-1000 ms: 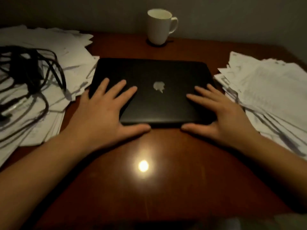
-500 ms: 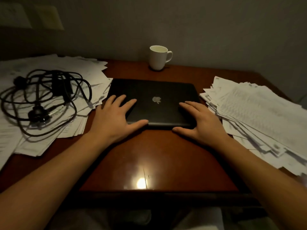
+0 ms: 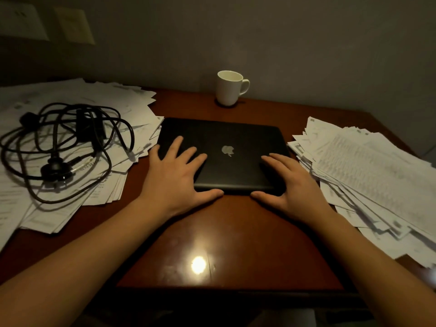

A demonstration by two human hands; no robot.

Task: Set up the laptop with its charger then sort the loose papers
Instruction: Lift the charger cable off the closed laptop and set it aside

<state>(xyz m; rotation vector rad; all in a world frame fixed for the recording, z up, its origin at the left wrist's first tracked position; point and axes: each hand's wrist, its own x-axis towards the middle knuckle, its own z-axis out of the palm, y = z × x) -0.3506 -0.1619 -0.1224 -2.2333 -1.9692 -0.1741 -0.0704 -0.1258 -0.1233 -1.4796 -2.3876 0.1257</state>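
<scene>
a: where does the laptop sit?
b: the black laptop (image 3: 226, 142) lies closed and flat in the middle of the wooden desk (image 3: 212, 232), logo up, with its front edge toward the person.

a: and the hands?
b: the left hand (image 3: 173, 182) lies flat on the near left part of the lid, fingers straight and spread, thumb stretched along the front edge. the right hand (image 3: 296, 187) does the same at the near right corner. neither curls round anything; both rest flat on the lid.

a: the charger?
b: the charger (image 3: 94, 128), a tangle of black cable with its brick and plug, lies on top of the left paper pile (image 3: 132, 102), apart from the laptop.

a: how tight are the sides?
b: the left pile's corners come just beside the laptop's back left corner; i can't tell whether they touch. the right paper pile (image 3: 365, 166) fans out just beside the right edge and spreads toward the desk's right side. the right hand's outer edge is near it.

a: any free room?
b: a broad stretch of bare wood runs from the laptop's front edge to the desk's near edge, with a spot of glare on it. behind the laptop, a narrower strip of wood reaches a white mug (image 3: 230, 88), upright on a dark coaster by the wall.
</scene>
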